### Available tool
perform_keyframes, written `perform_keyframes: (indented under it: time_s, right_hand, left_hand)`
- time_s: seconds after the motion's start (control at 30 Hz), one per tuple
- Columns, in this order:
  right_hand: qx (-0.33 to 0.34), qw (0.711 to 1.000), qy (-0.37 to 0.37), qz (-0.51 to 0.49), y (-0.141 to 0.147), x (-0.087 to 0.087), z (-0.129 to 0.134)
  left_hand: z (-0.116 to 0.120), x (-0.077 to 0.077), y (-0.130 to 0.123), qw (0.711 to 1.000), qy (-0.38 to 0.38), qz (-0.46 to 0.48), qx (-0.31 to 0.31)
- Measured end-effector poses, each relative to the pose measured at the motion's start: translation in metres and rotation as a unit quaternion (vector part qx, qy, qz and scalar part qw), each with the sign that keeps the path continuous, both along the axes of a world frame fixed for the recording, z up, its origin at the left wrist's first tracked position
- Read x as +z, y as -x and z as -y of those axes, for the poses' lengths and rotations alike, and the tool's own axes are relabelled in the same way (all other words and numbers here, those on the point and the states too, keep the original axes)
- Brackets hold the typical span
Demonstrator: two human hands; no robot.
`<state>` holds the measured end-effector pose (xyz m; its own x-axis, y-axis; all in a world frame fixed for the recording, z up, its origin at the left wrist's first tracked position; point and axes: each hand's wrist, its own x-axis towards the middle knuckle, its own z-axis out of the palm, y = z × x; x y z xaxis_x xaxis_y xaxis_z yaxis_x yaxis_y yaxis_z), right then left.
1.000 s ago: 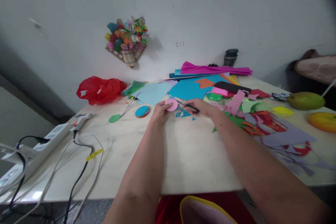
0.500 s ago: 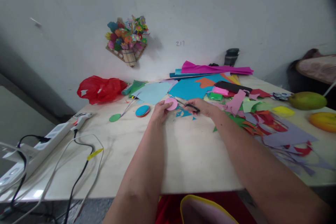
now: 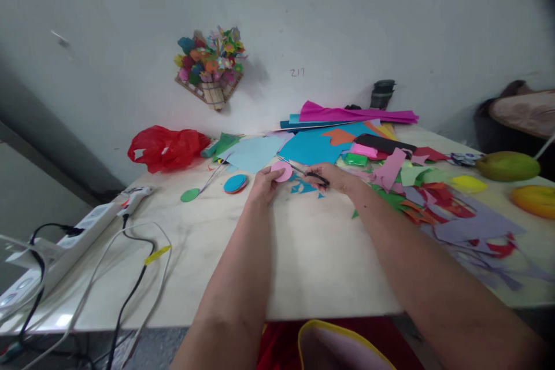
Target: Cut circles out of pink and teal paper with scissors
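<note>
Between the thumb and fingers of my left hand (image 3: 263,184) is a round pink paper disc (image 3: 282,171). My right hand (image 3: 326,176) is closed around the dark handles of a pair of scissors (image 3: 317,178), whose blades point left, close to the disc's far edge. Whether the blades touch the paper I cannot tell. Small blue paper scraps (image 3: 302,187) lie on the table just below the scissors. To the left of my left hand rests a stack of paper circles (image 3: 235,183) with a blue one on top. A green paper circle (image 3: 189,194) lies farther left.
Coloured paper scraps (image 3: 463,219) cover the table's right side, near a green mango (image 3: 507,166). Blue sheets (image 3: 310,147) and magenta paper (image 3: 355,113) lie at the back. A red plastic bag (image 3: 167,147) sits back left. A power strip (image 3: 65,248) with cables runs along the left edge.
Almost nothing differs. The pink disc has shifted very slightly in my left hand, while the scissors stay in the same place.
</note>
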<state>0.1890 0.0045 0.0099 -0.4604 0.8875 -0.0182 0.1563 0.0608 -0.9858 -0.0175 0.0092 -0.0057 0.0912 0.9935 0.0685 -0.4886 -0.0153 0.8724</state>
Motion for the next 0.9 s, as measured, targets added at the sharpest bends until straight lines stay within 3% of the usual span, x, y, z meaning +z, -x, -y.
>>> perform_keyframes:
  time_s: [0.53, 0.9]
  right_hand:
    - [-0.012, 1.0, -0.006, 0.023, 0.0019, 0.0084, 0.0079]
    - [-0.012, 1.0, 0.006, 0.007, 0.0012, 0.0018, 0.0024]
  left_hand:
    - [0.006, 0.0075, -0.0019, 0.998, 0.048, -0.029, 0.004]
    - [0.0054, 0.0082, -0.0037, 0.998, 0.045, 0.005, 0.044]
